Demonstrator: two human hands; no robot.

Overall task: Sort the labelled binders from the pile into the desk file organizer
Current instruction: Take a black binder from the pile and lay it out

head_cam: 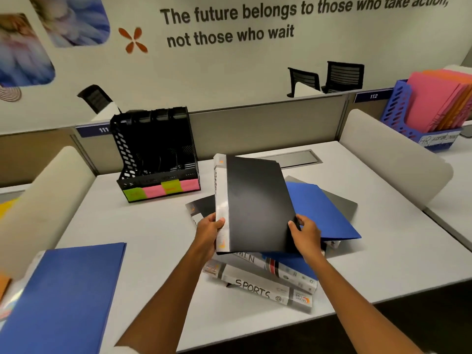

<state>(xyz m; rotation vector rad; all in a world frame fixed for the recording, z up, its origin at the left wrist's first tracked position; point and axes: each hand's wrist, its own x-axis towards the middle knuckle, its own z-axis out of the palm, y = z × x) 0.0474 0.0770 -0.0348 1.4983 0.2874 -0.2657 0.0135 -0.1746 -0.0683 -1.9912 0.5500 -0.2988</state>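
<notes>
A person's left hand and right hand pinch the near corners of a black binder, raised above the pile; its spine label is unreadable. The black organizer stands beyond the left hand.

Open-plan office: numbered desk partitions at 12 o'clock, mesh office chairs at 1 o'clock, motivational wall lettering above, blue file rack at 2 o'clock.

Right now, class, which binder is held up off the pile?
The black binder, gripped by left hand and right hand; the others lie flat.
</notes>
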